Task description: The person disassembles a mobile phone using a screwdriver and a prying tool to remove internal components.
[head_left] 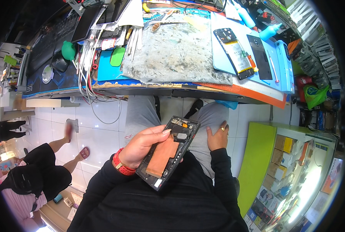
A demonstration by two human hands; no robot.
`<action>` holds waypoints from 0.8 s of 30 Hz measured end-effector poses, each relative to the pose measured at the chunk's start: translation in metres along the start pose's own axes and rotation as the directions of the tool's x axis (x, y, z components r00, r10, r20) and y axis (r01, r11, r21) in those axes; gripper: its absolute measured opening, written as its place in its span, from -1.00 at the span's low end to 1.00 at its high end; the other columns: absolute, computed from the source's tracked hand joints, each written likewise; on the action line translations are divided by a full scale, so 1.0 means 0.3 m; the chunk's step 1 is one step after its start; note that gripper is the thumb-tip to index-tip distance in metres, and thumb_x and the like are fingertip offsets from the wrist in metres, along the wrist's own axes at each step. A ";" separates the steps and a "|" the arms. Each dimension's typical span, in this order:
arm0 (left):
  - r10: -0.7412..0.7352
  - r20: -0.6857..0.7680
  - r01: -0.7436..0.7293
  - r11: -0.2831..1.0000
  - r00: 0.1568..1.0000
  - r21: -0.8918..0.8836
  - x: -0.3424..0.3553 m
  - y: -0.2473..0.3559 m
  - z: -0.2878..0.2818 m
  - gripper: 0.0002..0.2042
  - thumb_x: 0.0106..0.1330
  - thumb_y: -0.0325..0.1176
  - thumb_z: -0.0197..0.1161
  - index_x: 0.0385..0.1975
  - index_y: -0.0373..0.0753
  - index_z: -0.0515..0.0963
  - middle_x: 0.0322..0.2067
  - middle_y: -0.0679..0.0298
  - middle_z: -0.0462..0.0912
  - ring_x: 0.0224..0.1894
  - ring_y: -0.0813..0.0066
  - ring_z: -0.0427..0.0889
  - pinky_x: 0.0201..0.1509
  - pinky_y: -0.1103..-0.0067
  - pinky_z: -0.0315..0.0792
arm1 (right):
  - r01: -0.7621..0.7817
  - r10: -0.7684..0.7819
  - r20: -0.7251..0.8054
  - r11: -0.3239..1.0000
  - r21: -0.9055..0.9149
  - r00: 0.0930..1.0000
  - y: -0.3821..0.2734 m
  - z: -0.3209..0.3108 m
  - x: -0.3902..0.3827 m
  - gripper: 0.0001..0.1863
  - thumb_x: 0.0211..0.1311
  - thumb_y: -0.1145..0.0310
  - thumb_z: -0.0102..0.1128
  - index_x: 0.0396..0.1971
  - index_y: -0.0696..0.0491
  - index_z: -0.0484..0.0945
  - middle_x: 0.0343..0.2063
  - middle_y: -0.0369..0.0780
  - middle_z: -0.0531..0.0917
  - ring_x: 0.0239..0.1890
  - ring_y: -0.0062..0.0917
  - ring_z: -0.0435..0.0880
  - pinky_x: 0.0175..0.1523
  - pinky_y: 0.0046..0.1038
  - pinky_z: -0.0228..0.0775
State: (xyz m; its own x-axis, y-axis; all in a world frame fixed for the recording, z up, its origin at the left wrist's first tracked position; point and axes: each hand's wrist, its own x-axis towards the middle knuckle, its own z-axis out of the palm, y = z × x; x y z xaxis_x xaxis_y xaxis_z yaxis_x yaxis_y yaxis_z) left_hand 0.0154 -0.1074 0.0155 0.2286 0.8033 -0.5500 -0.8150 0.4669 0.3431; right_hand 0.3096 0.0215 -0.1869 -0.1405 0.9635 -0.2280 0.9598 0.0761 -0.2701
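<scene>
Our left hand (135,149) has its grip clamped on an opened phone housing (181,146), thumb laid over the inner face near the top and the other fingers mostly hidden beneath; the housing is tilted above our lap, in front of the worktop (149,91). In its bay lies a copper-coloured sheet (162,156), with small parts left around it. Our right hand (218,137) rests on the right thigh, fingers apart, its grip on nothing. As for progress, we judge it partway: the housing is already open and its inside exposed, no cover is on it, and closing it up looks not yet done; whether the sheet is fixed or loose we cannot tell. Farther out, a stained grey mat (168,54) covers the middle of the worktop, and to its right a second phone (236,52) lies with its battery showing, an orange-handled screwdriver (251,61) against it and a dark flat panel (260,54) just beside.
</scene>
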 end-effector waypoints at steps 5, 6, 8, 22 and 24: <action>-0.011 0.042 0.010 1.000 0.999 0.006 -0.001 0.006 -0.005 -0.58 0.66 -0.28 -0.02 0.34 -0.45 0.36 -0.01 -0.03 0.71 -0.13 0.17 0.82 -0.07 0.31 0.77 | 0.010 -0.010 -0.005 1.000 0.004 1.000 0.007 0.004 0.001 0.01 0.31 0.03 0.40 0.50 0.33 0.08 0.37 0.30 0.30 0.33 0.24 0.44 0.39 -0.02 0.37; -0.011 0.042 0.011 1.000 0.999 0.006 0.001 0.005 -0.009 -0.58 0.66 -0.28 -0.02 0.34 -0.45 0.36 -0.01 -0.03 0.71 -0.13 0.17 0.82 -0.07 0.31 0.77 | 0.015 -0.014 -0.009 1.000 0.009 1.000 0.008 0.005 0.001 0.01 0.31 0.03 0.40 0.50 0.33 0.08 0.37 0.30 0.30 0.33 0.24 0.44 0.39 -0.02 0.37; -0.019 0.076 0.020 1.000 0.997 -0.015 0.007 0.002 -0.017 -0.56 0.64 -0.28 -0.01 0.34 -0.46 0.36 0.03 -0.04 0.69 -0.09 0.19 0.81 -0.06 0.29 0.77 | 0.013 -0.013 0.001 1.000 0.011 1.000 0.012 0.006 0.002 0.02 0.30 0.00 0.39 0.50 0.33 0.07 0.38 0.32 0.28 0.34 0.25 0.43 0.39 -0.01 0.37; 0.156 0.067 -0.170 0.928 0.985 0.330 0.018 -0.027 -0.017 -0.62 0.64 -0.38 0.07 0.34 -0.40 0.36 0.14 0.24 0.62 0.19 0.62 0.56 0.31 0.55 0.44 | -0.008 0.008 0.013 1.000 -0.002 1.000 -0.002 -0.002 0.004 0.02 0.30 0.01 0.40 0.50 0.33 0.08 0.37 0.31 0.29 0.34 0.25 0.43 0.39 -0.02 0.37; 0.212 0.090 -0.231 0.905 0.973 0.359 0.022 -0.040 -0.004 -0.62 0.65 -0.41 0.07 0.36 -0.39 0.32 0.18 0.24 0.58 0.22 0.61 0.53 0.33 0.54 0.42 | -0.010 0.010 0.016 1.000 -0.003 1.000 -0.002 -0.002 0.003 0.02 0.30 0.01 0.40 0.50 0.33 0.08 0.37 0.31 0.29 0.34 0.25 0.43 0.39 -0.02 0.37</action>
State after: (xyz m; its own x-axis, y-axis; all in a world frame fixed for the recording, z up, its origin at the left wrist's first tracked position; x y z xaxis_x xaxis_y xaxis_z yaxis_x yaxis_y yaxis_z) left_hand 0.0261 -0.1081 0.0066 0.0973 0.9141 -0.3935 -0.5991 0.3696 0.7103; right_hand 0.3091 0.0226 -0.1863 -0.1353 0.9598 -0.2459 0.9618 0.0676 -0.2654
